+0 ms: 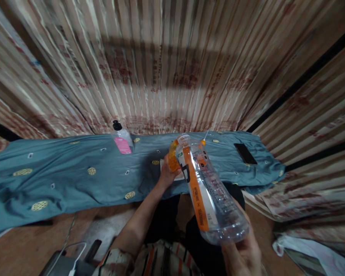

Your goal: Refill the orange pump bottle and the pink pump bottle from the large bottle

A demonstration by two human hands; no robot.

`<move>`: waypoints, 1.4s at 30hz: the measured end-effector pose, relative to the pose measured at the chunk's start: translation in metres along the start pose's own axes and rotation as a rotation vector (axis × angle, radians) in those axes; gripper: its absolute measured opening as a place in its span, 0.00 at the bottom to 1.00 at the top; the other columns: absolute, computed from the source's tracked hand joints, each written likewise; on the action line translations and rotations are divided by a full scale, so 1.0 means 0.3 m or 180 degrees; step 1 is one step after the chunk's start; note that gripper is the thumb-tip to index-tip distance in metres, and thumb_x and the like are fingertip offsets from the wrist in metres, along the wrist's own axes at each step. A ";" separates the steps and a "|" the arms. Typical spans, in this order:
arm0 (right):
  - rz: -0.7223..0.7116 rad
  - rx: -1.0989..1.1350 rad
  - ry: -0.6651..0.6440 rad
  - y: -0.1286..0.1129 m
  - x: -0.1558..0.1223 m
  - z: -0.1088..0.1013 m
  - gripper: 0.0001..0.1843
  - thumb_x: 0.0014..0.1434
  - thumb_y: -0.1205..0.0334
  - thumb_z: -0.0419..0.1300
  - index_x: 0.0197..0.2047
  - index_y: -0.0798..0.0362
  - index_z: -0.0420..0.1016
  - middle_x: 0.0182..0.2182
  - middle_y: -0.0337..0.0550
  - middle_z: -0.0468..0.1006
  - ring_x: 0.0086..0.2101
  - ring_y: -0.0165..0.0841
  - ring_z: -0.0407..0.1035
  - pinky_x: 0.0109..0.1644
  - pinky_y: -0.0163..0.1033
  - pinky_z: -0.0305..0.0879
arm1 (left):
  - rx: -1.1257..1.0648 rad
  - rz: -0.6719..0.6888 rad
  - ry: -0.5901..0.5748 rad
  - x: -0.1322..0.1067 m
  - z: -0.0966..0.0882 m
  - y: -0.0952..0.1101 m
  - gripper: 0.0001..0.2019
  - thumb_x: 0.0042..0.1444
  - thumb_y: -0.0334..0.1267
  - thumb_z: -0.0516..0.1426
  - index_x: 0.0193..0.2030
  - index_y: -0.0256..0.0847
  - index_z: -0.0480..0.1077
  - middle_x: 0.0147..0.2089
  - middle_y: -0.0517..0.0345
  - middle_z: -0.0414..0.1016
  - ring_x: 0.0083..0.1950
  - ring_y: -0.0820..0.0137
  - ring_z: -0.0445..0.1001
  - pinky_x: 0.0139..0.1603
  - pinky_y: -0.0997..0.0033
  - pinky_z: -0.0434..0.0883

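My right hand (243, 253) grips the base of a clear plastic bottle (209, 191) with an orange and white label, tilted with its open mouth pointing away from me. My left hand (168, 174) reaches forward and is closed on a small orange bottle (173, 155) right beside the clear bottle's neck. A thin white nozzle with an orange base (204, 138) shows just behind the clear bottle's mouth. Both bottles are above a white paper (162, 165) lying on a teal cloth (74, 172).
A clear bottle with a black cap and pink label (122, 138) stands at the back of the teal cloth. A black phone (245, 153) lies at its right end. Striped curtains (166, 69) hang behind. A white cable (74, 253) and dark device lie on the floor, lower left.
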State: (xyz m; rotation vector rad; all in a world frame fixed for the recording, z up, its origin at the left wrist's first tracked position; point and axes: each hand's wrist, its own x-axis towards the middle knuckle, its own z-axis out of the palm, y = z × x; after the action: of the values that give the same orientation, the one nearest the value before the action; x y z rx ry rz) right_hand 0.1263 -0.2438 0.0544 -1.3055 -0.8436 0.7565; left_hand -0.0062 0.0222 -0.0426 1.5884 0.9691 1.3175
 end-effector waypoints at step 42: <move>0.0231 0.0096 0.0296 -0.040 -0.010 0.070 0.38 0.61 0.44 0.70 0.70 0.47 0.71 0.69 0.54 0.74 0.64 0.51 0.73 0.62 0.47 0.73 | -0.0033 -0.0196 -0.0005 0.002 -0.005 0.006 0.28 0.52 0.44 0.70 0.56 0.45 0.65 0.52 0.47 0.80 0.57 0.50 0.80 0.57 0.48 0.78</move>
State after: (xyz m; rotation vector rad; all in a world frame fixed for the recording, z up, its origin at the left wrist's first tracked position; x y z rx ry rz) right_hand 0.1066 -0.2372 0.0673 -1.3400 -0.7111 0.7569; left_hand -0.0074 0.0222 -0.0408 1.5395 1.0009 1.2770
